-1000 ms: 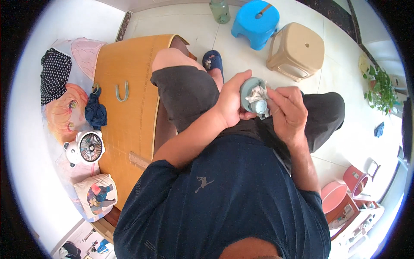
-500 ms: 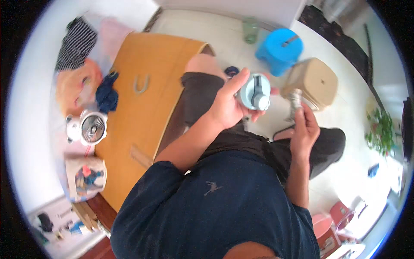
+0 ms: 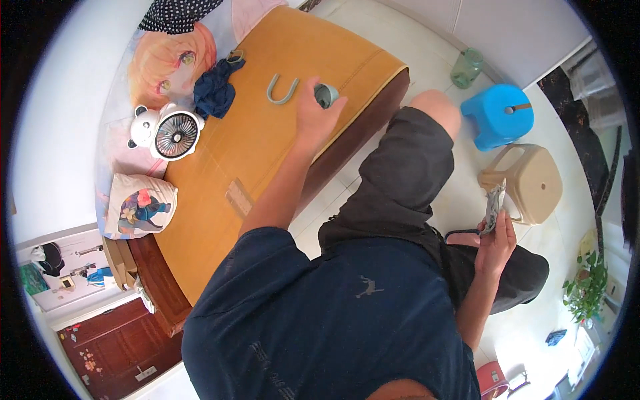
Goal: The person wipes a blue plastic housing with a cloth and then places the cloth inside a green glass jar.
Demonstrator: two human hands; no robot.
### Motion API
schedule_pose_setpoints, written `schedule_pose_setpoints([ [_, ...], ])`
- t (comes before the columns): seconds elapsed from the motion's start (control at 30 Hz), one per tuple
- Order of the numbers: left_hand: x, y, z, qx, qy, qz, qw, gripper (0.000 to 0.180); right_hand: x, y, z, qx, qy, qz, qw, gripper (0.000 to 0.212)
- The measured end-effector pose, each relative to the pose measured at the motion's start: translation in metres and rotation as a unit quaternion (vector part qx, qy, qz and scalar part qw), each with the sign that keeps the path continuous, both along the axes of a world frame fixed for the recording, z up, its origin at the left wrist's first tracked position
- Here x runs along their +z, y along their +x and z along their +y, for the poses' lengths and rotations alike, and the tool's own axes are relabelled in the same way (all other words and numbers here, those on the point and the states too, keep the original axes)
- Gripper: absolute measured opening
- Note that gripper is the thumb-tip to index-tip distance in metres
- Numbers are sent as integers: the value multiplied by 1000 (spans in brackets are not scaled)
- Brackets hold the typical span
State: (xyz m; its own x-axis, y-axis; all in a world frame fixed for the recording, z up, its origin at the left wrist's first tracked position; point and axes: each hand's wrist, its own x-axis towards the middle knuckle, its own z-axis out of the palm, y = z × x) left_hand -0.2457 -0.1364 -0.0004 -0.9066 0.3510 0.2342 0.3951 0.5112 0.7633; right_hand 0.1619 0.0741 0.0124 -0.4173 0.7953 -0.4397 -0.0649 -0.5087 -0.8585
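My left hand point(image 3: 319, 115) reaches over the tan padded bench, thumb and fingers around a small pale blue-green bottle lid point(image 3: 325, 97) with a dark middle. Whether a bottle is beneath the lid is hidden. Just left of that hand, a grey-green U-shaped handle point(image 3: 283, 90) lies on the bench point(image 3: 360, 57). Above the floor at the right, my right hand point(image 3: 497, 245) pinches a crumpled silvery packet point(image 3: 493, 208), held upright close to the beige stool point(image 3: 527, 180).
A white animal-shaped fan point(image 3: 175, 135), dark blue cloth point(image 3: 215, 90) and a printed cushion point(image 3: 141, 207) line the bench's left side. A flat brown piece point(image 3: 239, 197) lies near my left forearm. Beyond my knee stand a blue stool point(image 3: 499, 119) and a green glass jar point(image 3: 467, 68).
My left hand has carried the pale blue lidded thing from above my lap leftward to the bench. My right hand, still with the packet, sits slightly lower and farther right in the shifted view.
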Motion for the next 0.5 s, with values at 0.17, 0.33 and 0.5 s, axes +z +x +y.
schedule_pose_setpoints([
  [0.17, -32, -18, -18, -11, -176, 70, 982, 85, -10, -2, 1, 27, -8, -11, 1000, 31],
  [0.33, -41, -41, -36, -20, -202, 109, 973, 92, -15, -10, -1, 30, -18, -29, 999, 29],
  [0.5, -38, -43, -33, -25, -200, 123, 972, 95, -20, -9, -1, 19, -38, -49, 998, 26],
])
